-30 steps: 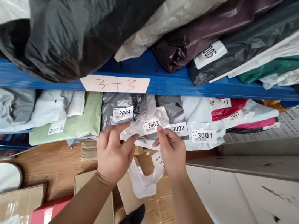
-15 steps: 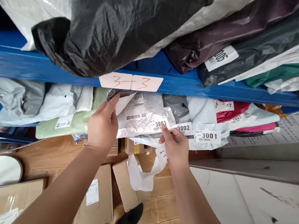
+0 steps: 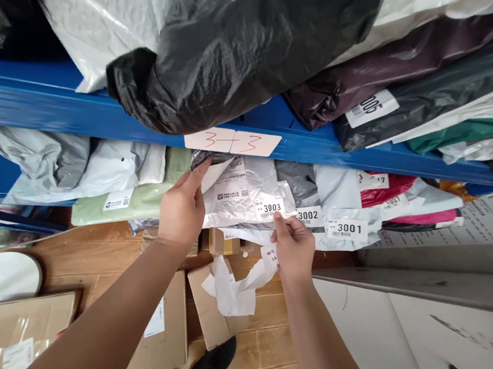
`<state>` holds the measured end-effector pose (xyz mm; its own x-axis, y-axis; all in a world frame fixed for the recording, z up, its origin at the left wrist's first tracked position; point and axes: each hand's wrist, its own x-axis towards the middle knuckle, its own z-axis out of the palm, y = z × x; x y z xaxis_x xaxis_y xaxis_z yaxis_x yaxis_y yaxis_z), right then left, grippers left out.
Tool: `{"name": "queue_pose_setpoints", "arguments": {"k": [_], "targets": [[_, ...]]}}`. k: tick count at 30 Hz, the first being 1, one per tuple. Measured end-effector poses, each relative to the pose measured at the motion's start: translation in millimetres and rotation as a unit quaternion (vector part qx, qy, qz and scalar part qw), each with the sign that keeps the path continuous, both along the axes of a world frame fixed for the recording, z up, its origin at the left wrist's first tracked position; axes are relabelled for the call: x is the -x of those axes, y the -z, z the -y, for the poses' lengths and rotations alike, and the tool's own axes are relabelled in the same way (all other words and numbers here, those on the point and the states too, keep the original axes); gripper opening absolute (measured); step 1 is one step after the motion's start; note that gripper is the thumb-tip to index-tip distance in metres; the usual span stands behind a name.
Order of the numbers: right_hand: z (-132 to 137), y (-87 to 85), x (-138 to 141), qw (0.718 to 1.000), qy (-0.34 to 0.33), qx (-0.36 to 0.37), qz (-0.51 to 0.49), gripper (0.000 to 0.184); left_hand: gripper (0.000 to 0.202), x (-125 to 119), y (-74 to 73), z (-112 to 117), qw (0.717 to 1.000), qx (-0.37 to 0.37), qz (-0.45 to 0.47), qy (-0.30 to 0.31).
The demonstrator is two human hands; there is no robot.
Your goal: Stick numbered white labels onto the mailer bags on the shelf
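Resting the thumb of our right hand (image 3: 295,247) at the lower edge of the 3003 label (image 3: 270,207), we've got the silver-grey mailer (image 3: 248,178) at eleven o'clock, right against that thumb tip; the fingers curl closed on a white label strip (image 3: 236,294) dangling toward eight o'clock. Our left hand (image 3: 182,211), at the mailer's nine o'clock, stretches its index finger onto a dark bag (image 3: 199,156); whether it's pinching anything, we can't tell. The handwritten card (image 3: 233,141) sits at twelve.
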<state>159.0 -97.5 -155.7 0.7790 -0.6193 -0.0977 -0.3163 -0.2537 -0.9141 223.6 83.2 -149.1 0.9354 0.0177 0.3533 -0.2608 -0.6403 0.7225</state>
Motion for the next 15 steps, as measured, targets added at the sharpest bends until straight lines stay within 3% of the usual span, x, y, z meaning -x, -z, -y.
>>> {"name": "queue_pose_setpoints", "arguments": {"k": [10, 12, 15], "targets": [[-6.3, 2.1, 3.1, 0.997, 0.044, -0.06, -0.018, 0.041, 0.034, 2.2, 0.2, -11.7, 0.993, 0.09, -0.074, 0.012], [-14.3, 0.9, 5.1, 0.995, 0.048, -0.081, -0.019, 0.043, 0.034, 2.4, 2.8, -10.8, 0.995, 0.064, -0.077, 0.005], [-30.8, -4.0, 6.3, 0.993, 0.015, -0.113, 0.007, 0.041, 0.053, 3.0, 7.2, -4.6, 0.998, -0.036, -0.055, 0.012]]}}
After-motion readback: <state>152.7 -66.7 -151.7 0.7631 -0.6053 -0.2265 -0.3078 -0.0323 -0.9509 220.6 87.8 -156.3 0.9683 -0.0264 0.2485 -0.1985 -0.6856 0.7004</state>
